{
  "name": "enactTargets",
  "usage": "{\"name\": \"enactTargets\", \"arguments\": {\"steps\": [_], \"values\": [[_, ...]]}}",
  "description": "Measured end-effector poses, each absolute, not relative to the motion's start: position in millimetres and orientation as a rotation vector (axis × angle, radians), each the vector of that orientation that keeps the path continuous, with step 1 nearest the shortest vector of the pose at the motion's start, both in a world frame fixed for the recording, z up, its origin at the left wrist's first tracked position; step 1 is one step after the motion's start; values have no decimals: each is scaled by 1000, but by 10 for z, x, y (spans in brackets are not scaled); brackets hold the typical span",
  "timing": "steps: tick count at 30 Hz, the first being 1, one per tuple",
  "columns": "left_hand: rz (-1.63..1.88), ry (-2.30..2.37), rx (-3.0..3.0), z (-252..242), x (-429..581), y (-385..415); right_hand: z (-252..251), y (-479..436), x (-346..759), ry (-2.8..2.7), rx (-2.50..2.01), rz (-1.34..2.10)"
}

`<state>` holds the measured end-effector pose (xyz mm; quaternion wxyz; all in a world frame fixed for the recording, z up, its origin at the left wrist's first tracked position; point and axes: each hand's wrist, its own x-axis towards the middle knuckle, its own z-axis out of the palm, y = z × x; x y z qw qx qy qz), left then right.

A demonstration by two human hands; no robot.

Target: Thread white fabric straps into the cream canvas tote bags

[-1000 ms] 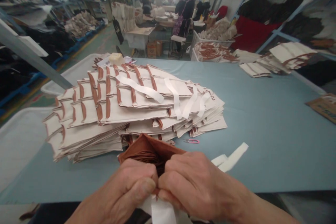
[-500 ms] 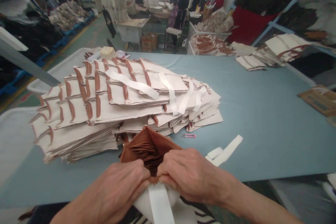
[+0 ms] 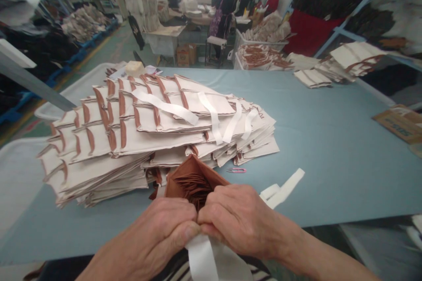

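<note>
Well, taking the clock face as centred on the middle of the view, a white bin [image 3: 20, 171] sits at about eight o'clock, its contents too indistinct to tell, and a second pale bin [image 3: 77, 90] lies beyond it toward ten. Next comes a wide, fanned pile of cream cloth pieces [image 3: 165, 140] on the blue tabletop [image 3: 329, 153], stretching roughly from nine o'clock toward three, its brown edgings facing mostly nine; white strips [image 3: 209, 116] lie across its top. Near six o'clock, the left hand [image 3: 161, 228] grasps the rim of a brown-lined bag [image 3: 178, 184] at the tabletop's near edge. The bag's mouth gapes upward, with layered brown folds inside; its peaked brown corner points toward twelve, while its cream body drops toward five. Its full long axis is hidden by the hands. A white tape [image 3: 202, 257] hangs from the gripped rim, its length running toward six. The right hand [image 3: 237, 219] pinches the same rim, the hands touching or nearly so. Pink-handled snips [image 3: 238, 170] lie near the pile, pointing to nine. Toward one, a far bin [image 3: 236, 61] holds heaped brown and cream pieces. Farther right are loose strips [image 3: 286, 189] near four and flattened cardboard [image 3: 398, 126] at three.
</note>
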<state>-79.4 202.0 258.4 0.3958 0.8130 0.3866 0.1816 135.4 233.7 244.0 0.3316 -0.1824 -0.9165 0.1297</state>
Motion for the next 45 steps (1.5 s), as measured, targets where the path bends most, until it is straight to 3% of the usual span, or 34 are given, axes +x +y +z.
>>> {"name": "enactTargets", "arguments": {"steps": [6, 12, 18, 29, 38, 45], "values": [[492, 837, 1852, 2432, -782, 1978, 2352, 2363, 1388, -2299, -421, 439], [601, 990, 2423, 2393, -797, 1955, 2265, 2446, 1474, -2302, -445, 691], [727, 1173, 2709, 2269, -727, 1979, 2197, 2498, 1517, -2322, -536, 692], [752, 1072, 2323, 2530, -726, 1797, 2075, 2567, 1487, -2130, -500, 1166], [915, 1118, 2228, 2444, -665, 2048, 2233, 2620, 1468, -2170, -641, 972], [872, 983, 2141, 2447, -640, 2177, 2491, 2716, 1391, -2248, -791, 1370]]}}
